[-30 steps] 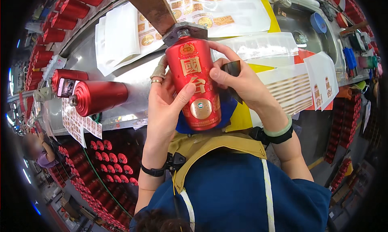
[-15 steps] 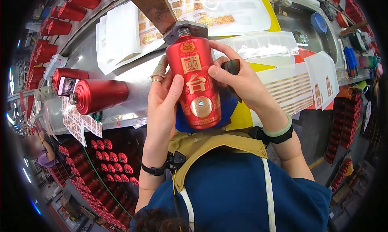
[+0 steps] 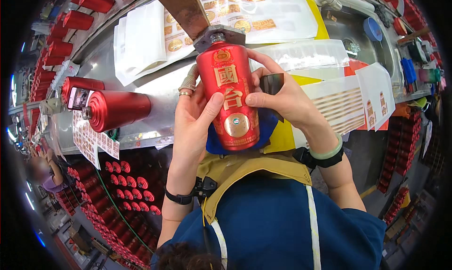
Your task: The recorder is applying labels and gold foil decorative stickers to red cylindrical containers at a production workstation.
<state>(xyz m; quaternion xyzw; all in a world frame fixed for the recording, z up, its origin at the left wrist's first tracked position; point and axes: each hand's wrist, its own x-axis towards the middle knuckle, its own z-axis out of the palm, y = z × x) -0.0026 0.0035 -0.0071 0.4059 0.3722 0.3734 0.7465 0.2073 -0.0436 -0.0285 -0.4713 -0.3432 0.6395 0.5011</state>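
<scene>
Red bottle (image 3: 229, 96) held up against the jig (image 3: 217, 34), both hands on it.
The left hand (image 3: 194, 115) clasped its side and the right hand (image 3: 278, 98) pressed its gold label above the worktop (image 3: 155, 89); I thought a slipping thumb would skew the label.

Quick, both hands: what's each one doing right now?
Left hand: closed around the left side of the red bottle, thumb on its front.
Right hand: gripping the bottle's right side, a small dark object under its fingers.
</scene>
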